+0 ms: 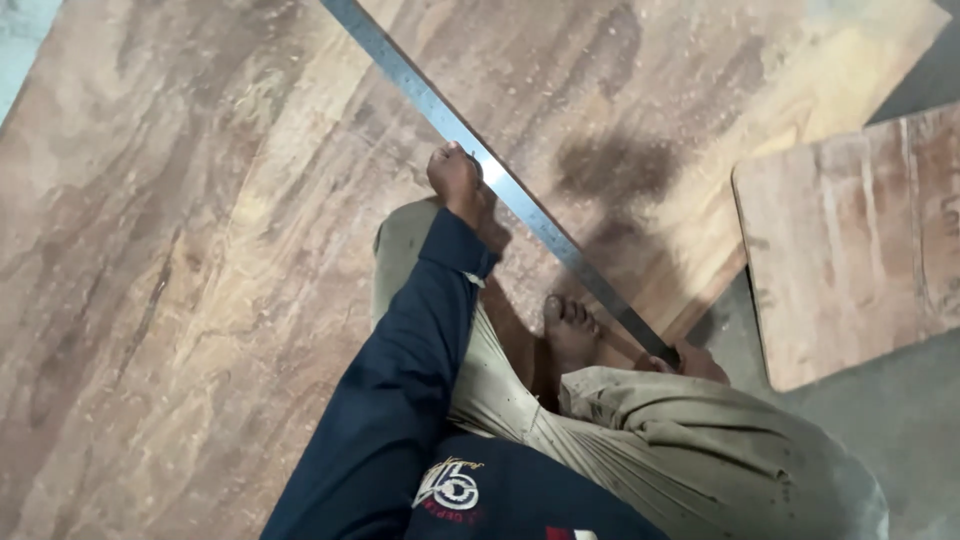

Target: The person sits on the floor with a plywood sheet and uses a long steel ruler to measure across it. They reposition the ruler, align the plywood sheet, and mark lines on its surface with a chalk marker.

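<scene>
The left hand [455, 178] was closed at the steel ruler [500, 182] on the plywood sheet [200, 260] — firm downward pressure would keep it from slipping; the right hand [695, 362], mostly hidden, could not be judged.

Navy long sleeve [400, 390], khaki trousers [640, 430], barefoot.

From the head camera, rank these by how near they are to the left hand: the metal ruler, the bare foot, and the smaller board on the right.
1. Metal ruler: right beside the left hand, running diagonally across the big board.
2. Bare foot: below and to the right, under the ruler.
3. Smaller board: farthest, off at the right edge.
</scene>
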